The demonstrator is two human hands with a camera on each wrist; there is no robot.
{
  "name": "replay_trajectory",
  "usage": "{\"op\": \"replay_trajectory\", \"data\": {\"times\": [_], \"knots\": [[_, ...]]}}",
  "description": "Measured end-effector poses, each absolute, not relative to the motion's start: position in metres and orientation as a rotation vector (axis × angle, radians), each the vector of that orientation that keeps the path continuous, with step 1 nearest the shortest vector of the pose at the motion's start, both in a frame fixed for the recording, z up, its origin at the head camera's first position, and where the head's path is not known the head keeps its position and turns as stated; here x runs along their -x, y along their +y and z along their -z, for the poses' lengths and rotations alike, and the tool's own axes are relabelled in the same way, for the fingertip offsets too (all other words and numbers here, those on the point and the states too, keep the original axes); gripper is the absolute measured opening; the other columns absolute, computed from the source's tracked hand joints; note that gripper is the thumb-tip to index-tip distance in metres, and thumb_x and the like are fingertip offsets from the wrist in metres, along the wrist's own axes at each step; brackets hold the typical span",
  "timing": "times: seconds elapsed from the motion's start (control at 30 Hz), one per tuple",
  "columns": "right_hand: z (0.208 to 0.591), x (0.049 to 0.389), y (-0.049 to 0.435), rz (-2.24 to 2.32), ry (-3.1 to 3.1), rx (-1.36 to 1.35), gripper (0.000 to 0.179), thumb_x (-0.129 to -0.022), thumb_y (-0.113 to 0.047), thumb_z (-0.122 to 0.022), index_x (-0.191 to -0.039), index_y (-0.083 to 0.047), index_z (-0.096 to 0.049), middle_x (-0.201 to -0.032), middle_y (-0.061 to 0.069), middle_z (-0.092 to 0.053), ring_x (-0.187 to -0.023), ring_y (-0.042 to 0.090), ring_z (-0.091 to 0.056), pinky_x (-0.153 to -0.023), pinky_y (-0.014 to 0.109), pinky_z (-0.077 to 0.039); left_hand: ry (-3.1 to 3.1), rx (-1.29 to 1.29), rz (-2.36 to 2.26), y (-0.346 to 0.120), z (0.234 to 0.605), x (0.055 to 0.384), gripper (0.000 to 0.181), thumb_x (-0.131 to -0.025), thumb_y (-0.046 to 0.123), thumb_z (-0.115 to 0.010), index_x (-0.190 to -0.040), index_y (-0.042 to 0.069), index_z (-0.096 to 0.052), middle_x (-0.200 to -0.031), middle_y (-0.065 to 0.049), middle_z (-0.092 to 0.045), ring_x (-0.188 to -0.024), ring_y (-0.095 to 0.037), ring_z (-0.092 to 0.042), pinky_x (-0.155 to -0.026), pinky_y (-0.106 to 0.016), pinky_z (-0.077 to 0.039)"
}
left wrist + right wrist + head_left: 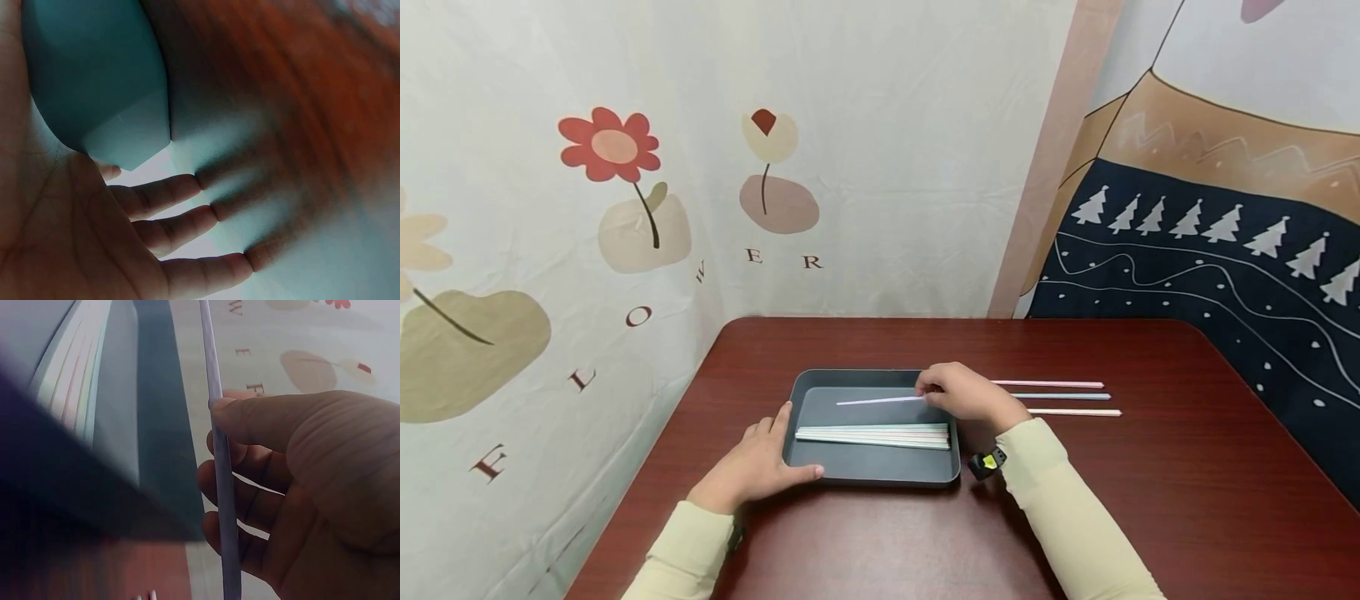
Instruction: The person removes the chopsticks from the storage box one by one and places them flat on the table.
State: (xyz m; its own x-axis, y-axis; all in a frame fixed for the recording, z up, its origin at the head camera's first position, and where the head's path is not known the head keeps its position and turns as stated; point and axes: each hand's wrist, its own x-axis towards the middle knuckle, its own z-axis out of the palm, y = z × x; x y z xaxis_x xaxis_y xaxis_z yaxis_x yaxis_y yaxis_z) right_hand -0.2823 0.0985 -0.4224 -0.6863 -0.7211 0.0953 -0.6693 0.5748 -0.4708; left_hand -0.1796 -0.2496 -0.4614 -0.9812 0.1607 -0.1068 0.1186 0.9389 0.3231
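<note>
A grey rectangular tray [872,472] lies on the table. My left hand [760,461] rests against its left end, fingers spread along the side and thumb at the front left corner. The left wrist view has those fingers [206,275] extended, tips touching the tabletop beside the tray. Over the tray's back right part, my right hand [964,392] pinches a thin lilac straw [226,506] between thumb and fingers. One end of this straw [872,401] points left across the tray. Inside the tray, a bundle of pastel straws [872,435] lies lengthwise, nearer the front.
Right of the tray, three straws lie apart on the red-brown table [1187,467]: a pink straw [1060,384], a blue straw [1067,396] and a pale straw [1082,412]. A printed cloth [880,167] hangs behind the table.
</note>
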Motion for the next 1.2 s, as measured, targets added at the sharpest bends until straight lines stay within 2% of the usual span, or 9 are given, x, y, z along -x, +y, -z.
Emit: {"op": "replay_trajectory", "data": {"times": [0.13, 0.47, 0.9, 1.2], "knots": [[0.425, 0.282, 0.117, 0.728, 2.721, 1.148, 0.011, -0.095, -0.004, -0.064, -0.101, -0.01, -0.072, -0.099, -0.001, -0.066, -0.09, 0.013, -0.059, -0.081, 0.035, -0.051, 2.961, -0.212, -0.489, -0.249, 0.461, 0.18, 0.129, -0.071, 0.08, -0.066, -0.157, -0.002, -0.015, -0.141, -0.029, -0.043, -0.13, -0.048, -0.04, -0.098, -0.057, -0.042], [0.43, 0.275, 0.166, 0.776, 2.785, 1.01, 0.012, -0.092, -0.002, -0.067, -0.093, -0.013, -0.071, -0.086, -0.007, -0.06, -0.077, 0.012, -0.054, -0.072, 0.033, -0.048, 2.967, -0.244, -0.508, -0.249, 0.46, 0.178, 0.128, -0.071, 0.079, -0.067, -0.156, -0.003, -0.016, -0.141, -0.03, -0.043, -0.13, -0.049, -0.04, -0.1, -0.056, -0.041], [0.438, 0.26, 0.222, 0.711, 2.867, 1.044, 0.014, -0.091, 0.0, -0.066, -0.092, -0.013, -0.07, -0.088, -0.009, -0.061, -0.081, 0.009, -0.056, -0.076, 0.037, -0.05, 2.965, -0.246, -0.507, -0.248, 0.458, 0.177, 0.127, -0.072, 0.078, -0.067, -0.156, -0.003, -0.016, -0.141, -0.03, -0.043, -0.13, -0.048, -0.04, -0.099, -0.057, -0.041], [0.442, 0.251, 0.252, 0.697, 2.888, 0.963, 0.016, -0.091, 0.001, -0.066, -0.091, -0.015, -0.068, -0.087, -0.009, -0.062, -0.078, 0.008, -0.054, -0.072, 0.036, -0.049, 2.96, -0.223, -0.509, -0.248, 0.459, 0.177, 0.128, -0.071, 0.078, -0.068, -0.156, -0.003, -0.016, -0.141, -0.03, -0.043, -0.13, -0.047, -0.04, -0.098, -0.057, -0.042]]}}
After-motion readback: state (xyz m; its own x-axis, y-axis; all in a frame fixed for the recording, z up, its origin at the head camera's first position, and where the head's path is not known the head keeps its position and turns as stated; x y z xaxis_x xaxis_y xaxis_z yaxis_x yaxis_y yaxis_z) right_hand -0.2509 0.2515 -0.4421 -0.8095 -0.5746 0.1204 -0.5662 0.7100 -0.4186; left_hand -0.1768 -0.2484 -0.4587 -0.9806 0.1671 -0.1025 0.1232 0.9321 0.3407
